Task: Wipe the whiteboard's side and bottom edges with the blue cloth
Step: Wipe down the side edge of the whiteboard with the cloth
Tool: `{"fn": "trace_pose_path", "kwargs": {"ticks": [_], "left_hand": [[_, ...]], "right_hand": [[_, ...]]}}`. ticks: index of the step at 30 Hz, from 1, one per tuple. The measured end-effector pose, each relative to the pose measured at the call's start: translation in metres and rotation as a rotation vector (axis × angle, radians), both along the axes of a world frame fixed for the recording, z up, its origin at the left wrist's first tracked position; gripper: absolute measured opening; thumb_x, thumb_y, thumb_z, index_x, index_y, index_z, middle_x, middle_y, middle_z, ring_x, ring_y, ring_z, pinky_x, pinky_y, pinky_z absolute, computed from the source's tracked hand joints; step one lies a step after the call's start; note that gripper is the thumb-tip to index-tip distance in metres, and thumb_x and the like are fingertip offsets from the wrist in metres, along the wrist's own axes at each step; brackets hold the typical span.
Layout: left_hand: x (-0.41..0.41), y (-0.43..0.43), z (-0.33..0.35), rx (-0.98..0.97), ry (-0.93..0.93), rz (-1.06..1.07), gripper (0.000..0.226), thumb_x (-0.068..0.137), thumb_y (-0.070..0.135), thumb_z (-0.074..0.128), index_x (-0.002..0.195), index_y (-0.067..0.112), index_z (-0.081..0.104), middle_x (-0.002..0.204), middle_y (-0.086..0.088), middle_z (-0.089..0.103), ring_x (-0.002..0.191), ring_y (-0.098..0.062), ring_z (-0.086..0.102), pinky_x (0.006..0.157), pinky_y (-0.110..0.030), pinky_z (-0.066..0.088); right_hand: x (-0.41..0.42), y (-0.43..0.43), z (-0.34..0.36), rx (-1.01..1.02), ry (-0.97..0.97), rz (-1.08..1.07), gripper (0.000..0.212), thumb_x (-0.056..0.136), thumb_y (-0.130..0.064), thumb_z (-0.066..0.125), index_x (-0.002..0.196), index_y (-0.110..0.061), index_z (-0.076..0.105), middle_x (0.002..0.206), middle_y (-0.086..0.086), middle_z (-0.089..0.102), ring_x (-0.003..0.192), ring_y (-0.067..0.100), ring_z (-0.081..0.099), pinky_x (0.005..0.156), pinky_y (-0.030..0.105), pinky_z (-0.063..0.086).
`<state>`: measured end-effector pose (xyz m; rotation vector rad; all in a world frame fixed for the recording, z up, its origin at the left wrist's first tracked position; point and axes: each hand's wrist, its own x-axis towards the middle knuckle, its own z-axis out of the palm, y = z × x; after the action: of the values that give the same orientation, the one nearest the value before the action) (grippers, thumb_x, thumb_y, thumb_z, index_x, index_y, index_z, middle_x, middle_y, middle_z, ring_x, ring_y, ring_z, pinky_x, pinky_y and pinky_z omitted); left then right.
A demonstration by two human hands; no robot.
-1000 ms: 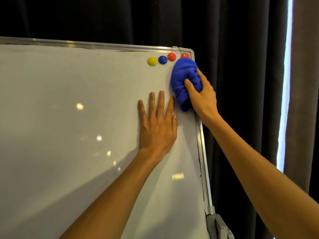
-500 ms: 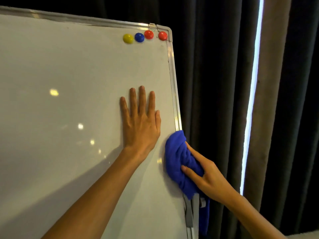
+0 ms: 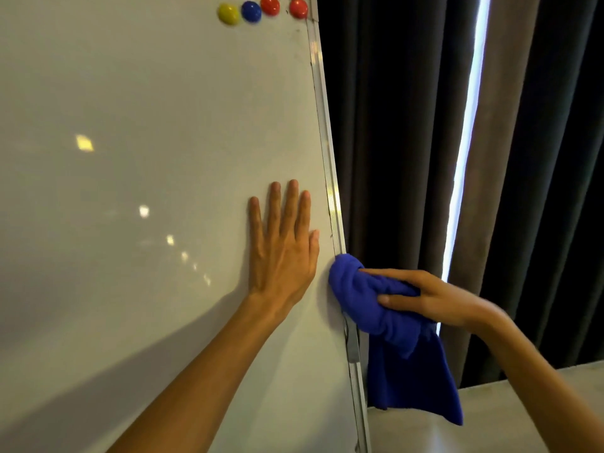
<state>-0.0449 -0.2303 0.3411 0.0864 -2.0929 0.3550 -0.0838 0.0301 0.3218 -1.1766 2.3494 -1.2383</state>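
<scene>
— Since half a second ago, what has moved?

— Mostly the view: it has dropped, so the four magnets now sit at the very top of the picture, the yellow magnet, the blue magnet and the two red magnets in a row near the upper right corner of the whiteboard. The right hand has turned flatter, its fingers now pointing toward the board rather than up along it.

— And the cloth?

— The blue cloth is bunched into a wad and pressed against the right side edge of the board, covering the metal frame at that spot. A loose tail of it hangs down beside the frame, below the hand.

— How does the right hand hold it?

— It grasps the wad from the side, thumb on top and fingers wrapped along the front.

— The left hand?

— The left hand lies flat and released on the white surface, fingers together and pointing up, just beside the frame and next to the cloth, holding nothing.

— Behind the board?

— Dark curtains, with a bright strip of daylight between two panels.
</scene>
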Motion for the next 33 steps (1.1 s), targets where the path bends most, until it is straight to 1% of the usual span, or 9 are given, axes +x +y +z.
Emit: {"fn": "trace_pose_path", "kwargs": {"ticks": [7,12,15,19,21,25,28,31,33], "left_hand": [[0.013,0.005,-0.034,0.001,-0.011,-0.033,0.070,0.105,0.049,0.018,0.162,0.009,0.008,0.168,-0.018,0.001,0.155,-0.040,0.000,0.123,-0.060,0.010],[0.017,0.005,-0.045,-0.017,-0.012,-0.020,0.071,0.105,0.049,0.022,0.162,0.009,0.011,0.168,-0.019,0.003,0.155,-0.040,0.002,0.123,-0.061,0.011],[0.018,0.005,-0.048,-0.030,-0.012,0.002,0.072,0.105,0.051,0.024,0.162,0.009,0.011,0.169,-0.019,0.003,0.155,-0.041,0.002,0.123,-0.060,0.010],[0.017,0.008,-0.049,-0.024,-0.030,-0.003,0.072,0.106,0.050,0.019,0.163,0.009,0.007,0.169,-0.019,-0.001,0.155,-0.041,0.001,0.122,-0.060,0.012],[0.018,0.009,-0.048,-0.016,-0.034,-0.009,0.070,0.106,0.049,0.015,0.163,0.008,0.006,0.169,-0.019,-0.002,0.155,-0.041,0.000,0.122,-0.060,0.013],[0.018,0.005,-0.049,-0.026,-0.021,-0.020,0.070,0.106,0.051,0.014,0.162,0.010,0.012,0.169,-0.018,0.005,0.155,-0.040,0.005,0.122,-0.060,0.016],[0.020,0.006,-0.048,-0.033,-0.017,-0.018,0.070,0.106,0.051,0.015,0.163,0.010,0.011,0.169,-0.018,0.004,0.155,-0.040,0.004,0.123,-0.059,0.015],[0.018,0.004,-0.051,-0.038,-0.007,0.000,0.070,0.106,0.051,0.015,0.163,0.010,0.008,0.169,-0.018,0.001,0.155,-0.039,0.002,0.124,-0.058,0.010],[0.018,0.002,-0.051,-0.048,-0.003,0.010,0.070,0.106,0.051,0.013,0.163,0.010,0.007,0.169,-0.017,0.001,0.155,-0.038,0.001,0.124,-0.058,0.008]], "right_hand": [[0.028,-0.064,-0.134,-0.950,-0.286,-0.682,0.035,0.099,-0.022,0.042,0.130,-0.037,0.046,0.124,-0.007,0.059,0.113,0.015,0.056,0.092,0.030,0.046],[0.034,-0.072,-0.155,-0.841,-0.326,-0.801,0.048,0.099,0.001,0.040,0.146,-0.001,0.032,0.140,0.029,0.045,0.111,0.013,0.059,0.105,0.047,0.036],[0.038,-0.067,-0.142,-0.850,-0.396,-0.776,0.040,0.100,-0.018,0.046,0.140,-0.026,0.046,0.134,0.008,0.058,0.121,0.025,0.057,0.103,0.051,0.041],[0.047,-0.066,-0.106,-0.997,-0.222,-0.758,0.030,0.091,-0.054,0.052,0.121,-0.055,0.052,0.123,-0.018,0.063,0.115,0.008,0.061,0.095,0.041,0.047],[0.043,-0.070,-0.104,-1.117,-0.152,-0.890,0.026,0.096,-0.040,0.049,0.121,-0.049,0.050,0.125,-0.011,0.059,0.116,0.014,0.058,0.096,0.038,0.046],[0.033,-0.069,-0.130,-1.232,-0.416,-1.255,0.047,0.099,-0.035,0.046,0.144,-0.030,0.036,0.145,0.007,0.046,0.127,0.028,0.049,0.102,0.045,0.042],[0.038,-0.069,-0.157,-1.021,-0.369,-0.990,0.047,0.100,-0.034,0.045,0.145,-0.024,0.036,0.144,0.009,0.047,0.128,0.025,0.048,0.099,0.034,0.040],[0.029,-0.061,-0.187,-0.808,-0.543,-0.762,0.041,0.100,0.002,0.038,0.140,0.011,0.035,0.140,0.038,0.040,0.129,0.046,0.042,0.102,0.041,0.036],[0.040,-0.064,-0.194,-0.634,-0.545,-0.682,0.032,0.100,-0.005,0.042,0.129,0.005,0.050,0.134,0.032,0.048,0.117,0.038,0.054,0.093,0.033,0.044]]}}
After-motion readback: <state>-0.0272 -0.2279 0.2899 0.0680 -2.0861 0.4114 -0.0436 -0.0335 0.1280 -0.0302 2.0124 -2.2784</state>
